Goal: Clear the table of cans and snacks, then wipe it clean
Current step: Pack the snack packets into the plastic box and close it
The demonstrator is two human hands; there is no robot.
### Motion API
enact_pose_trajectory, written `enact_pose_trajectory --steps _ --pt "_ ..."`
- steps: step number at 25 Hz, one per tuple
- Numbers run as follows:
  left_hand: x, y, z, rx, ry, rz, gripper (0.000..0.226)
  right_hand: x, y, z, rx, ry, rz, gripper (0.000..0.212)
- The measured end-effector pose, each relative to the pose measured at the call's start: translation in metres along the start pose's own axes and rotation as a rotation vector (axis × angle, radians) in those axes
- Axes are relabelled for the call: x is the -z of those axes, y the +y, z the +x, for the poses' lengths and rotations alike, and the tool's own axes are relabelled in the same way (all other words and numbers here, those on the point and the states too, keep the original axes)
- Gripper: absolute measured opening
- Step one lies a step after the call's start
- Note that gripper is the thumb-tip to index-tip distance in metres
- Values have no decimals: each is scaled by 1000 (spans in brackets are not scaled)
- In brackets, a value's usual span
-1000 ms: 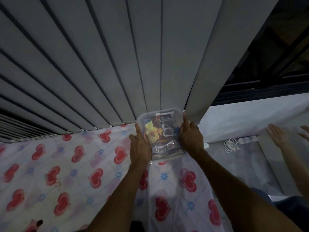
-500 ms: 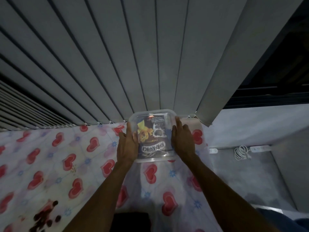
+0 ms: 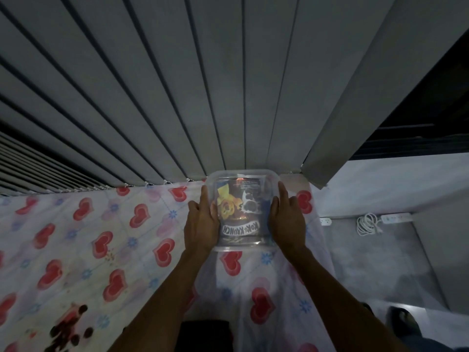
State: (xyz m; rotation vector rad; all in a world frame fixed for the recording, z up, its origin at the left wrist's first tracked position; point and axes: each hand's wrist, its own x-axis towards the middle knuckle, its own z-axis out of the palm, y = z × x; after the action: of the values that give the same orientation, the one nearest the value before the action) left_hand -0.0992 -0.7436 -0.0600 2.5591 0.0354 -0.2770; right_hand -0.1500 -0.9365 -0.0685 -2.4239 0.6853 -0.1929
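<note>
1. One small pile of dark round snack bits (image 3: 73, 331) lies on the tablecloth (image 3: 83, 240), near the bottom left. The cloth is thin and shiny, with many red hearts.
2. One left hand (image 3: 201, 223) presses flat on the left side of the box, fingers straight.
3. One clear plastic box (image 3: 242, 209), square with round corners, sits at the table's far edge by the grey blinds (image 3: 177, 92). One cereal bag (image 3: 239, 214) is inside.
4. One right hand (image 3: 288, 219) presses flat on the right side.
5. One white coiled cord (image 3: 365, 224) lies on the floor.
</note>
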Motion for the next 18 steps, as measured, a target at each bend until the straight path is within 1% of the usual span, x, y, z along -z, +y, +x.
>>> enact_pose_trajectory --steps 3,6,8,10,13,15,18 --pt "0 1 2 -1 12 -1 72 0 1 6 -12 -30 7 51" --pt "0 -1 8 11 17 -5 59 3 4 9 6 -57 10 50" --pt "-1 2 14 7 23 -18 55 4 5 16 28 -23 -15 49" --pt "-4 3 18 19 37 -28 57 1 7 23 19 -22 -24 49" --pt "-9 7 19 44 51 -34 69 -6 10 25 44 -19 -96 51" --pt "-11 6 19 41 80 -46 67 -8 9 24 -15 14 3 50" --pt "-13 3 20 43 109 -45 58 -9 10 23 -15 36 70 49"
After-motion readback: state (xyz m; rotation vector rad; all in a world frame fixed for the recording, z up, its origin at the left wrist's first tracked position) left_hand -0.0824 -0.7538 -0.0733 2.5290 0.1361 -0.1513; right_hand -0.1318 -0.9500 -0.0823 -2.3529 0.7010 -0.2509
